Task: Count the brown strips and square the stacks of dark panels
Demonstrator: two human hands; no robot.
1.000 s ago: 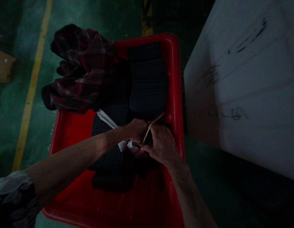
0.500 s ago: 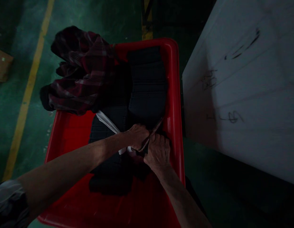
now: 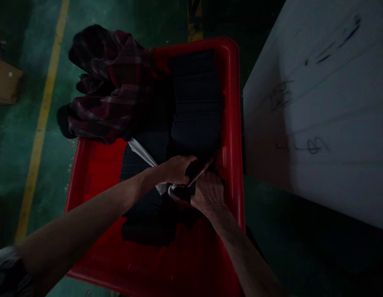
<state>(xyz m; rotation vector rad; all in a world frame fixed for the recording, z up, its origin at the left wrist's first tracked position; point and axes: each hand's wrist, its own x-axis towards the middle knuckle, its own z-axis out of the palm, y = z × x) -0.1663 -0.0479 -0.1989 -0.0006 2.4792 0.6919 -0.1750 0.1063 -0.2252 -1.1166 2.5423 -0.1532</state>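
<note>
Inside a red plastic bin, folded dark fabric pieces lie in stacked rows. A pale cloth strip crosses the left row and is bunched beside my hands. My left hand curls at this strip, thumb and fingers bent, its fingertips partly hidden in shadow. Close to its right, my right hand is closed, knuckles up, against the dark fabric by the bin's right wall. A thin length of strip slants up between both hands. What lies under the right fingers is hidden.
Maroon plaid cloth hangs over the bin's far left corner. A big white box with handwriting stands at the right. On the green floor are a yellow line and a cardboard box at the left.
The view has shifted slightly, so the bin appears further up and right. My left hand has drawn a little apart from my right hand, widening the gap between them.
</note>
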